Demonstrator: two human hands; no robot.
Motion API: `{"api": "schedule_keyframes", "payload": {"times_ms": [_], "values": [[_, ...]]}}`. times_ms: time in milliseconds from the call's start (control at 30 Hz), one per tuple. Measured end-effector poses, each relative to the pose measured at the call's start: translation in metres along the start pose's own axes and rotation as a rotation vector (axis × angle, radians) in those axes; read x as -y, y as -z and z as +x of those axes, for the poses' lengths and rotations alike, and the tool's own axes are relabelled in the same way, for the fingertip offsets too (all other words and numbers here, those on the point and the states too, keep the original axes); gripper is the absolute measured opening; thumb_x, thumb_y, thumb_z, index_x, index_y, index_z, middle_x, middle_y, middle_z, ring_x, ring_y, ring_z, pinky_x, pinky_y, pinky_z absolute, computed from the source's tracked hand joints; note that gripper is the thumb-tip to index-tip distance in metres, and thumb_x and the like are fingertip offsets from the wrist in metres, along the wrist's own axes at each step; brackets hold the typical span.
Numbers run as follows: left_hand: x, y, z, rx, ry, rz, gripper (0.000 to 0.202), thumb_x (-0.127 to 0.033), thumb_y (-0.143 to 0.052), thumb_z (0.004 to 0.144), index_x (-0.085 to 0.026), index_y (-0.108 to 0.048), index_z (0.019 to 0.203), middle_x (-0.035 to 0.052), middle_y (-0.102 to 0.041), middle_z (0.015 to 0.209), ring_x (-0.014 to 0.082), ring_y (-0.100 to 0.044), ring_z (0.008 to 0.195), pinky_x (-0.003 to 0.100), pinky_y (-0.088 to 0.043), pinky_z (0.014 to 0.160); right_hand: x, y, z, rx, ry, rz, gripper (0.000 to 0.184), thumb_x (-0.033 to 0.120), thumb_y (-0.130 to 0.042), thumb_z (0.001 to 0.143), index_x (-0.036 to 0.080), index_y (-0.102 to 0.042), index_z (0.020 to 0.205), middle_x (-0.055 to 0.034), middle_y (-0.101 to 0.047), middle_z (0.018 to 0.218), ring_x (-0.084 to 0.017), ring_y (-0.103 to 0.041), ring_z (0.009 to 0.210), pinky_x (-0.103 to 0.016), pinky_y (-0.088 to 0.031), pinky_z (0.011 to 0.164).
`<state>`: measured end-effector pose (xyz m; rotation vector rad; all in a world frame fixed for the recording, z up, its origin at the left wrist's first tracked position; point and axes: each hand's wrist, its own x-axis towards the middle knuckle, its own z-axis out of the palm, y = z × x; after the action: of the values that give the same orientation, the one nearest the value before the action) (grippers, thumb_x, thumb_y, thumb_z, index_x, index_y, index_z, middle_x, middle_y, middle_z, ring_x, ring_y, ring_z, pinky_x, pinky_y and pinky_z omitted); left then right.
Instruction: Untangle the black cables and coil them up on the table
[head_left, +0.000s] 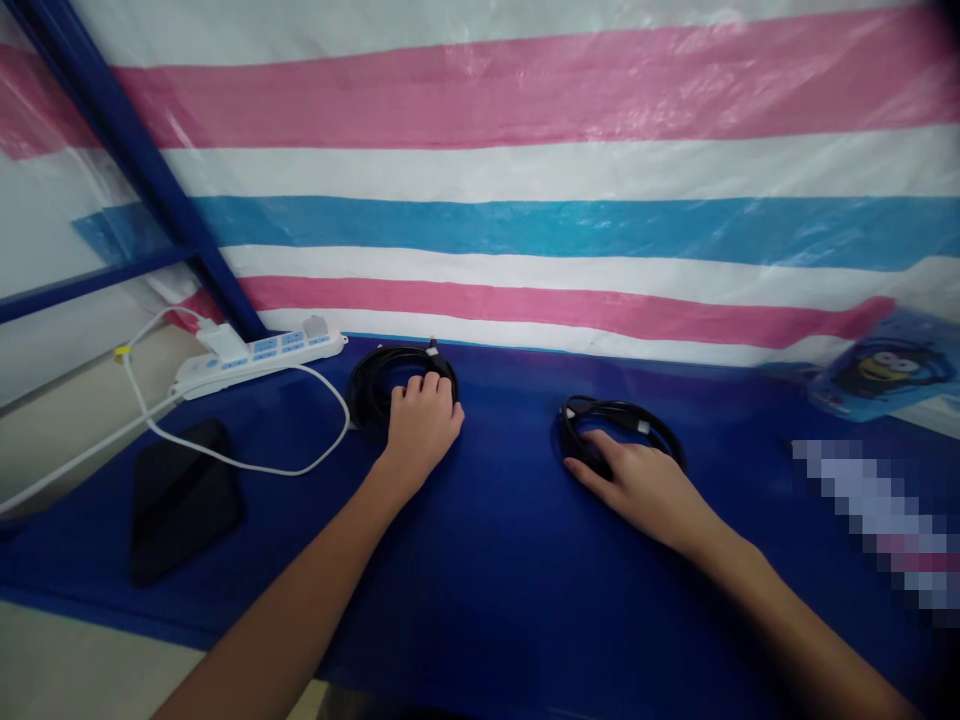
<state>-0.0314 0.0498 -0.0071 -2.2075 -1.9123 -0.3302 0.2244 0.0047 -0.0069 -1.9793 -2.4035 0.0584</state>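
Note:
Two coiled black cables lie apart on the blue tabletop (480,560). My left hand (424,420) grips the right side of the left coiled cable (367,385), its fingers curled over the loops. A small connector (432,346) sticks up at the back of that coil. My right hand (645,485) is at the front of the right coiled cable (622,408), thumb and a finger closing on its near left part. A light-tipped plug (643,427) shows inside this coil. The fingertips of my right hand are partly hidden.
A white power strip (259,362) with a charger (223,342) and white cord (292,470) stands at the back left. In front lies a dark flat device (185,500). A blue cartoon-printed packet (889,365) and a pixelated item (877,510) are at right. Striped sheeting (525,230) hangs behind.

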Motion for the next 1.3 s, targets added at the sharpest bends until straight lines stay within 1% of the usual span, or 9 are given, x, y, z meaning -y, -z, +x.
{"api": "schedule_keyframes", "payload": {"times_ms": [233, 433, 567, 667, 800, 1000, 1100, 1300], "values": [[-0.003, -0.002, 0.021, 0.004, 0.061, 0.006, 0.040, -0.039, -0.052, 0.085, -0.013, -0.054, 0.115, 0.0087, -0.057, 0.116, 0.0149, -0.056, 0.105, 0.036, -0.052, 0.091, 0.000, -0.001, 0.001, 0.034, -0.018, -0.007, 0.049, 0.059, -0.028, 0.088, 0.021, -0.054, 0.103, -0.0030, -0.065, 0.083, -0.021, -0.064, 0.079, -0.024, -0.028, 0.062], [-0.011, 0.003, 0.015, 0.037, 0.156, -0.011, 0.044, -0.039, -0.052, 0.085, -0.014, -0.051, 0.120, 0.0092, -0.056, 0.118, 0.0153, -0.057, 0.105, 0.037, -0.053, 0.090, -0.001, -0.001, 0.000, 0.045, -0.026, -0.006, 0.049, 0.060, -0.028, 0.088, 0.022, -0.054, 0.105, -0.0027, -0.065, 0.084, -0.020, -0.064, 0.080, -0.024, -0.028, 0.062], [-0.015, 0.002, 0.014, 0.088, 0.221, -0.001, 0.044, -0.039, -0.052, 0.085, -0.013, -0.051, 0.120, 0.0093, -0.057, 0.116, 0.0146, -0.058, 0.102, 0.036, -0.053, 0.088, 0.000, -0.001, 0.001, 0.048, -0.032, -0.006, 0.049, 0.060, -0.028, 0.088, 0.022, -0.054, 0.106, -0.0030, -0.065, 0.086, -0.021, -0.064, 0.081, -0.023, -0.027, 0.061], [-0.014, 0.000, 0.016, 0.138, 0.212, 0.000, 0.043, -0.039, -0.052, 0.085, -0.012, -0.052, 0.118, 0.0091, -0.058, 0.114, 0.0144, -0.058, 0.102, 0.035, -0.053, 0.088, 0.001, -0.001, 0.002, 0.051, -0.027, -0.002, 0.049, 0.060, -0.028, 0.088, 0.022, -0.053, 0.106, -0.0030, -0.065, 0.086, -0.021, -0.064, 0.080, -0.023, -0.027, 0.061], [-0.007, 0.000, 0.021, 0.182, 0.171, -0.004, 0.043, -0.039, -0.052, 0.085, -0.012, -0.052, 0.118, 0.0092, -0.058, 0.114, 0.0146, -0.058, 0.102, 0.036, -0.053, 0.089, 0.000, -0.001, 0.002, 0.047, -0.020, 0.000, 0.049, 0.060, -0.028, 0.088, 0.022, -0.053, 0.106, -0.0028, -0.065, 0.085, -0.021, -0.064, 0.080, -0.022, -0.027, 0.061], [0.010, 0.011, 0.036, 0.213, 0.145, -0.002, 0.044, -0.040, -0.053, 0.084, -0.012, -0.052, 0.118, 0.0095, -0.057, 0.115, 0.0152, -0.057, 0.104, 0.037, -0.052, 0.091, -0.001, 0.000, 0.000, 0.042, -0.015, 0.003, 0.049, 0.059, -0.028, 0.088, 0.021, -0.054, 0.103, -0.0031, -0.065, 0.082, -0.020, -0.063, 0.078, -0.023, -0.026, 0.062], [0.014, 0.016, 0.042, 0.229, 0.147, -0.006, 0.043, -0.040, -0.052, 0.085, -0.013, -0.053, 0.117, 0.0088, -0.058, 0.114, 0.0149, -0.057, 0.103, 0.037, -0.052, 0.091, -0.001, 0.000, 0.001, 0.042, -0.017, 0.013, 0.048, 0.059, -0.029, 0.088, 0.021, -0.054, 0.103, -0.0031, -0.065, 0.082, -0.020, -0.064, 0.079, -0.023, -0.027, 0.062], [0.014, 0.019, 0.037, 0.243, 0.174, -0.026, 0.043, -0.041, -0.051, 0.085, -0.013, -0.053, 0.117, 0.0084, -0.059, 0.112, 0.0143, -0.058, 0.101, 0.036, -0.053, 0.089, -0.001, -0.001, 0.001, 0.046, -0.036, 0.051, 0.048, 0.060, -0.031, 0.087, 0.021, -0.054, 0.102, -0.0034, -0.064, 0.081, -0.021, -0.063, 0.078, -0.024, -0.026, 0.062]]}}
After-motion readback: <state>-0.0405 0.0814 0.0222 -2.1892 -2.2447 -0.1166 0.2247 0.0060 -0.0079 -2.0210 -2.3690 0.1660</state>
